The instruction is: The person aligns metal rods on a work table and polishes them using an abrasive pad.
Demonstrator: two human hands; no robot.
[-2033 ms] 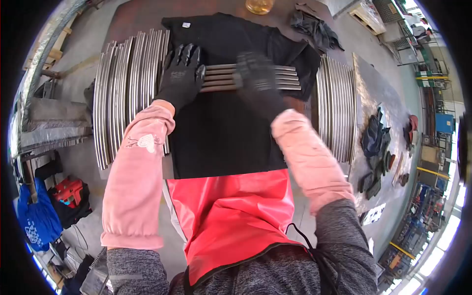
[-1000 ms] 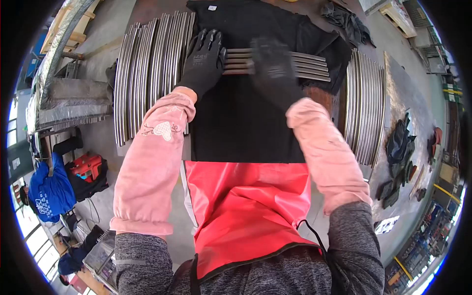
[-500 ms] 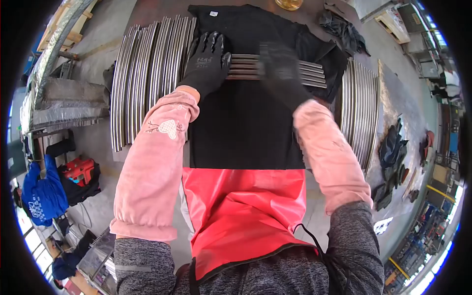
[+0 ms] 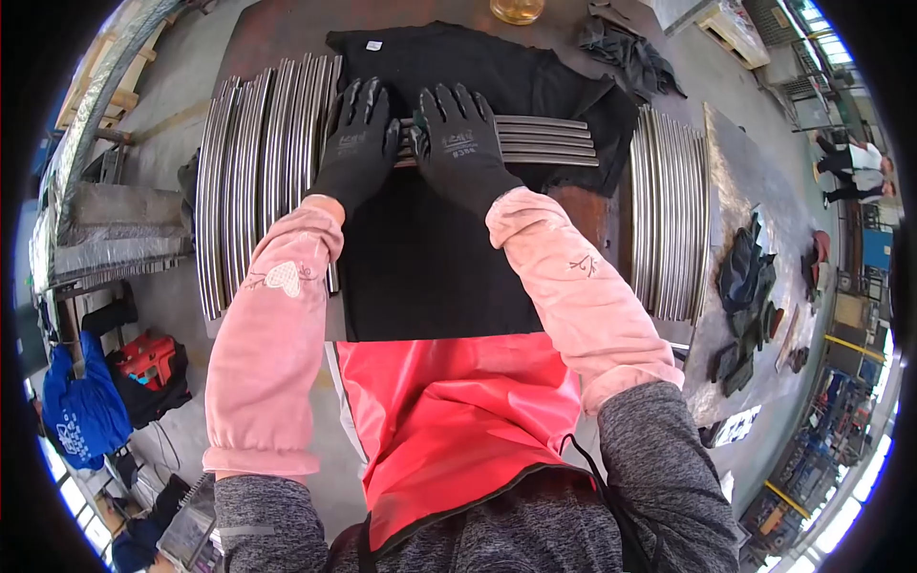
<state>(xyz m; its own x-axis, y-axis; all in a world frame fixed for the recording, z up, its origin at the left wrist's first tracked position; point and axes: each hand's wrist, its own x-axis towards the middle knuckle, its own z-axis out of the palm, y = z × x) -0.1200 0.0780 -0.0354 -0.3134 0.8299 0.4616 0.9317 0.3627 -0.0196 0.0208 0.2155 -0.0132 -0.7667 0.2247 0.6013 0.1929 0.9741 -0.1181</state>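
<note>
Several shiny metal rods (image 4: 546,141) lie side by side, crosswise on a black T-shirt (image 4: 435,267) spread over the table. My left hand (image 4: 359,141), in a black coated glove, rests palm down at the left end of these rods, its fingers stretched forward. My right hand (image 4: 458,141), gloved alike, lies flat across the same rods just right of the left hand, fingers extended and slightly apart. Both palms and the rod parts beneath them are hidden.
A stack of long metal rods (image 4: 263,172) stands at the left, another row of rods (image 4: 669,210) at the right. Dark cloth (image 4: 630,53) and a jar of amber liquid (image 4: 517,10) sit at the back. Dark gloves (image 4: 750,296) lie on the right-hand surface.
My right hand has slid left along the rods and now lies beside my left hand. The left hand stays at the rods' left end. The whole view has shifted slightly.
</note>
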